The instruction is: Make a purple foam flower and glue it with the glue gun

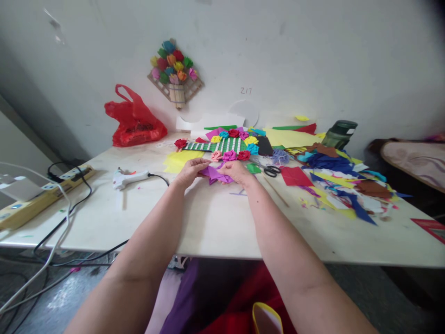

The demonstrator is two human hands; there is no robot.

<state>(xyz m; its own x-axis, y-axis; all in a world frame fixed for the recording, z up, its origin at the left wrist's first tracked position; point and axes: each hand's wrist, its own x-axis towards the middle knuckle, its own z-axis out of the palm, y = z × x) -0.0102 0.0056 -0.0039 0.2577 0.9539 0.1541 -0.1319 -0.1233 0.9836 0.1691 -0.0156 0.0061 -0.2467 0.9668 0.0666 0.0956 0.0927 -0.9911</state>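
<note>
Both hands hold a piece of purple paper (216, 173) just above the white table. My left hand (192, 170) grips its left side, with the fingers closed on the edge. On the right side, my right hand (237, 171) pinches the same paper. Its surface looks creased or folded, with pointed edges. Just behind the hands lies a green guitar-shaped craft (227, 145), bordered by colourful paper flowers. A pink flower (216, 156) and a magenta flower (230, 156) sit close beyond the purple paper.
A glue gun (130, 178) lies left, its black cord running nearby, beside a power strip (21, 211). Scissors (272, 171), a thin stick (276, 191), red paper (296, 176) and a heap of scraps (347, 178) lie right. A red bag (139, 123) and a green bottle (339, 134) stand behind.
</note>
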